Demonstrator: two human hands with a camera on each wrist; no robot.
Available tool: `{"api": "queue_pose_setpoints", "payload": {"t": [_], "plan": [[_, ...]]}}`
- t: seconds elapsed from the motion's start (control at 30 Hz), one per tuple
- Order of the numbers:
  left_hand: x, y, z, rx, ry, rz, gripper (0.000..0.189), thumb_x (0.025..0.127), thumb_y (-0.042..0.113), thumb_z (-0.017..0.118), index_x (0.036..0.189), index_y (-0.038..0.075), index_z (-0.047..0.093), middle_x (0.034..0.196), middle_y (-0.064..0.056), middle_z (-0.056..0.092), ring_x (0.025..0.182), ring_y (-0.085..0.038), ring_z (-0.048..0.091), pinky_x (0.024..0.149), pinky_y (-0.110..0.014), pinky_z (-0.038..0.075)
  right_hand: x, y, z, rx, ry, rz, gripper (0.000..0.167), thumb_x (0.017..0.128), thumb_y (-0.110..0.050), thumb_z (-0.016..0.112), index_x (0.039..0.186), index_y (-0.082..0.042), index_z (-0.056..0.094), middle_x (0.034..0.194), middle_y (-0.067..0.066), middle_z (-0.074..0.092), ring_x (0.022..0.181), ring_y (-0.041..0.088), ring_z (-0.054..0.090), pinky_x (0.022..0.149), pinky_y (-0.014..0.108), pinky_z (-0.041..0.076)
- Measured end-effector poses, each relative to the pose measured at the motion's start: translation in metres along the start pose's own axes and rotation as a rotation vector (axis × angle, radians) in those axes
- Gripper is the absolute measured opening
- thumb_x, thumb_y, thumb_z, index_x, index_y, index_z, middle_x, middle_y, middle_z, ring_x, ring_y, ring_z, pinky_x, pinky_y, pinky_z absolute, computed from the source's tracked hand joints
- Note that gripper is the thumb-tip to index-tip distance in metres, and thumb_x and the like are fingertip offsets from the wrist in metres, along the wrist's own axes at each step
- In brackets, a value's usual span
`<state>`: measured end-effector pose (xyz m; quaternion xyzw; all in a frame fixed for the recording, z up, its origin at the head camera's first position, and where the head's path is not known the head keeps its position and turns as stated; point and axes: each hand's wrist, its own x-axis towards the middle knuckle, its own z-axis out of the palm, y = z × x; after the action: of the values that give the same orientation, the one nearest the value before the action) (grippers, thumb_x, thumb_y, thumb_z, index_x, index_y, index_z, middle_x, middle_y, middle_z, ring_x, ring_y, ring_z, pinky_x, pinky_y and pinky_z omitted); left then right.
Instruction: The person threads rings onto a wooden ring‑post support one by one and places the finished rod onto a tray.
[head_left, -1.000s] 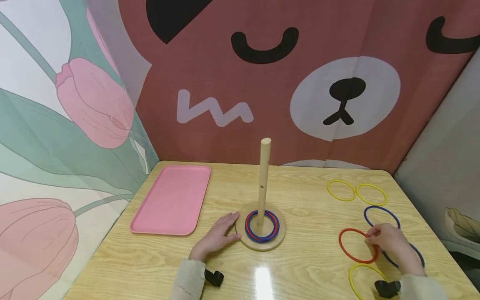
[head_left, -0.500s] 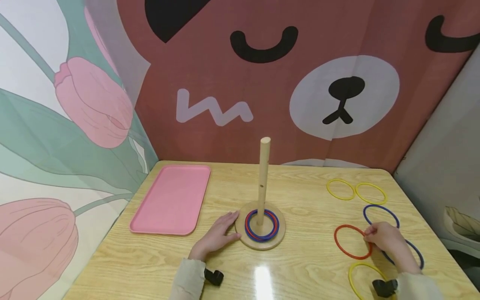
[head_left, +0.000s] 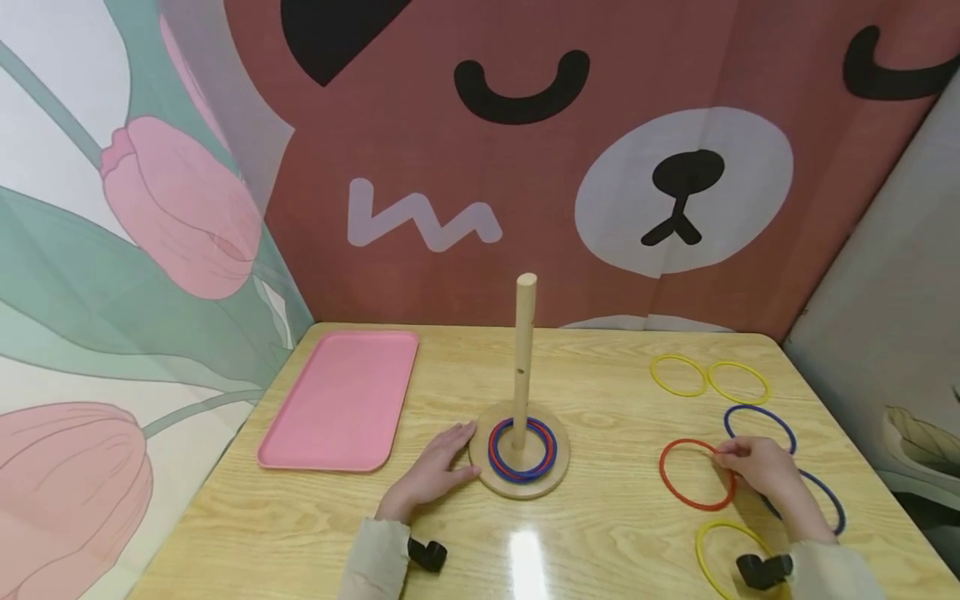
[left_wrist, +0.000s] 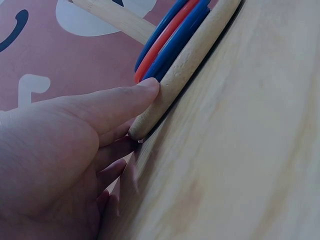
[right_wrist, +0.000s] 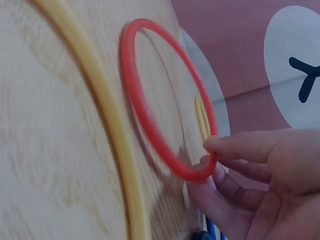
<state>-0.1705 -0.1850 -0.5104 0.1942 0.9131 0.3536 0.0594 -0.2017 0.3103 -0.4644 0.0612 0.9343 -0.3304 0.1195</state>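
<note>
My right hand (head_left: 767,472) pinches the right side of a red ring (head_left: 666,480), thumb on one face and fingers behind. In the right wrist view the ring (right_wrist: 131,75) tilts up off the table at the held side, casting a shadow. My left hand (head_left: 433,472) rests with relaxed fingers against the left edge of a round wooden base (head_left: 558,467). From that base rises an upright wooden peg (head_left: 525,350). Blue and red rings (left_wrist: 172,42) lie stacked around the peg's foot. The left thumb touches the base's rim beside them.
Two yellow rings (head_left: 705,385) lie side by side at the back right. Blue rings (head_left: 791,433) lie behind and under the right forearm, and another yellow ring (head_left: 699,546) sits near the front. A pink tray (head_left: 337,408) stands on the left, before a printed cloth.
The right hand has drawn the red ring slightly left and away from me, lifting its held side. The left hand stays at the base. The head view has shifted slightly.
</note>
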Motion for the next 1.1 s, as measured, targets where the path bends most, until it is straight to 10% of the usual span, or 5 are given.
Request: {"api": "queue_pose_setpoints", "payload": {"t": [0.73,1.1], "plan": [[0.000,0.002,-0.001,-0.014,-0.004,-0.006,0.071,0.095,0.038,0.060,0.152,0.009,0.030,0.158,-0.014,0.031,0.147,-0.037,0.023,0.119,-0.059,0.019,-0.006,-0.029,-0.001,0.362,0.015,-0.054,0.055,0.097,-0.032,0.059,0.133,0.009,0.051,0.095,-0.016,0.063,0.078,-0.014,0.055,0.074,0.025,0.060],[-0.001,0.002,-0.001,-0.011,-0.003,-0.015,0.071,0.094,0.038,0.060,0.152,0.010,0.031,0.158,-0.014,0.031,0.148,-0.037,0.023,0.120,-0.059,0.018,-0.012,-0.071,-0.009,0.546,0.103,-0.141,0.032,0.095,-0.032,0.061,0.121,-0.013,0.066,0.085,-0.026,0.061,0.080,-0.010,0.060,0.070,0.019,0.059]]}}
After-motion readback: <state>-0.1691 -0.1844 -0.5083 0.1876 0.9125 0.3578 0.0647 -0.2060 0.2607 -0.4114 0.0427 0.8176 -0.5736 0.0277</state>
